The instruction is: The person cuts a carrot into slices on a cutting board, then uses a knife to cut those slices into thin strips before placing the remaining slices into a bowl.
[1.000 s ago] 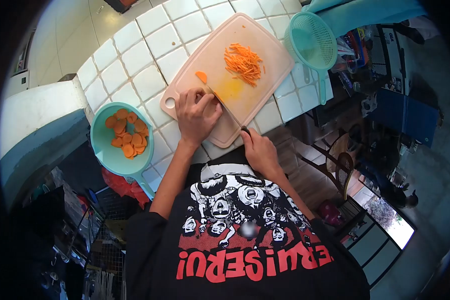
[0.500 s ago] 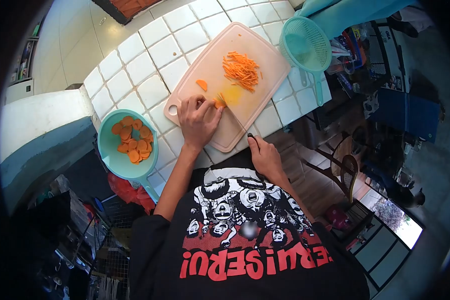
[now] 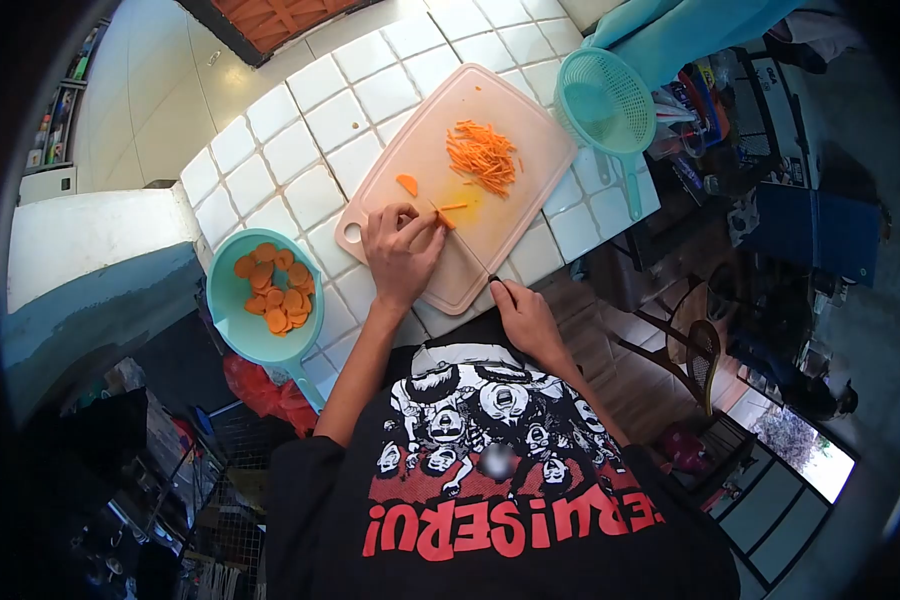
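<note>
My left hand (image 3: 403, 252) has its fingertips pressed together on a small piece of carrot (image 3: 444, 220) on the pink cutting board (image 3: 515, 215). My right hand (image 3: 526, 318) is closed round the black handle of a knife (image 3: 475, 258). The blade slants up and left across the board, its front part beside my left fingertips. A thin cut strip of carrot (image 3: 455, 206) lies just beyond the blade. Farther up the board sits a pile of carrot strips (image 3: 483, 157). One carrot slice (image 3: 407, 184) rests above my left hand.
A teal strainer (image 3: 222, 310) full of carrot rounds stands at the left edge of the white tiled counter (image 3: 322, 92). Another teal strainer (image 3: 625, 137) sits at the right, near teal cloth (image 3: 680, 45). A wooden chair (image 3: 695, 345) stands at the lower right.
The knife blade has shifted slightly and a strip of carrot now lies apart beyond it. My left hand stays on the carrot piece. The whole view has tilted a little.
</note>
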The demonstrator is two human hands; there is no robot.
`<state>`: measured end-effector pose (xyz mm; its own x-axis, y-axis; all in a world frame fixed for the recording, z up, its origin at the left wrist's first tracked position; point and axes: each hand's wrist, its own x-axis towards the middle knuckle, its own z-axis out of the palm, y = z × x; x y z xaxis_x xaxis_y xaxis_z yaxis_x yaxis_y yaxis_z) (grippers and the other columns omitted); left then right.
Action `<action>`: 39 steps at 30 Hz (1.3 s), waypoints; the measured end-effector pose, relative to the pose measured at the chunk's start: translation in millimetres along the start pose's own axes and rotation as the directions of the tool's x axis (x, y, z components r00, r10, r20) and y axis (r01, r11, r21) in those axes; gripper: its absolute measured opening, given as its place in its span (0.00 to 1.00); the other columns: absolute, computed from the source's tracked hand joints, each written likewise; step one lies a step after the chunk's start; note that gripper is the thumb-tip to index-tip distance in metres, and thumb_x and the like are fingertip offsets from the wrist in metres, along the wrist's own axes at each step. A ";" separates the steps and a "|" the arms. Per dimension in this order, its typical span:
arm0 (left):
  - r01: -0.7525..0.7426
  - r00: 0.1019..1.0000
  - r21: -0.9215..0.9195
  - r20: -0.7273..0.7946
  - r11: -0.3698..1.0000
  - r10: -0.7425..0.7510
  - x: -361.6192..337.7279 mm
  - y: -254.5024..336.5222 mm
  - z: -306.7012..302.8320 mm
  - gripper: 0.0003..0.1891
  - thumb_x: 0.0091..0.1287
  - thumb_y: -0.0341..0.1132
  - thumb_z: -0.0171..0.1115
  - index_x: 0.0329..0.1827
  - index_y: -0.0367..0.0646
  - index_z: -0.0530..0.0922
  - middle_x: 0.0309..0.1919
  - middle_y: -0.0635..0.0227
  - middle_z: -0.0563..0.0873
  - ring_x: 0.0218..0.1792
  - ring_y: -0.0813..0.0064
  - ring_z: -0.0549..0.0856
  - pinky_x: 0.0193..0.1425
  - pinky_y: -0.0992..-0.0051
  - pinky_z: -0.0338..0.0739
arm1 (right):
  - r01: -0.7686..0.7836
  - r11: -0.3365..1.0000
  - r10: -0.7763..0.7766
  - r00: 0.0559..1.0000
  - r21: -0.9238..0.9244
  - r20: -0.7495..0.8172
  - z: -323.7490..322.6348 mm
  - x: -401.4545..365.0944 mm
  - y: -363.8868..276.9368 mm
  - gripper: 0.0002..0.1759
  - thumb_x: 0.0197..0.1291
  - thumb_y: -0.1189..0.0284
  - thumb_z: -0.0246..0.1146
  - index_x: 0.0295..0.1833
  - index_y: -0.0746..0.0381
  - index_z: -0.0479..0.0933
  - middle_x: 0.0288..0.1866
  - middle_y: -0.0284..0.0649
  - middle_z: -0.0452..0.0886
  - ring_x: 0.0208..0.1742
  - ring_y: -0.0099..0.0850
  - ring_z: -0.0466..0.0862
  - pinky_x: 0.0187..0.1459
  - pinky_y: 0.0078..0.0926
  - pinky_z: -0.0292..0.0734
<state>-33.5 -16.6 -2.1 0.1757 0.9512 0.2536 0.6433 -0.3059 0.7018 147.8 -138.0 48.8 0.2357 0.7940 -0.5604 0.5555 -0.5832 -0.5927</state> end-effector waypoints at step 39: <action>-0.044 0.999 0.041 -0.015 0.998 0.044 -2.9 -2.5 1.3 0.10 0.55 0.38 0.79 0.38 0.49 0.92 0.42 0.72 0.83 0.45 0.70 0.80 0.56 0.66 0.71 | -0.037 0.979 0.038 0.999 -0.201 0.001 -10.8 4.5 -8.2 0.29 0.77 0.45 0.50 0.44 0.59 0.81 0.38 0.62 0.86 0.46 0.66 0.84 0.49 0.63 0.77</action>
<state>-34.7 -18.5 -5.5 0.1926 0.9360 0.2948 0.6653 -0.3454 0.6619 152.9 -127.7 57.5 0.2559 0.7710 -0.5831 0.6956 -0.5657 -0.4428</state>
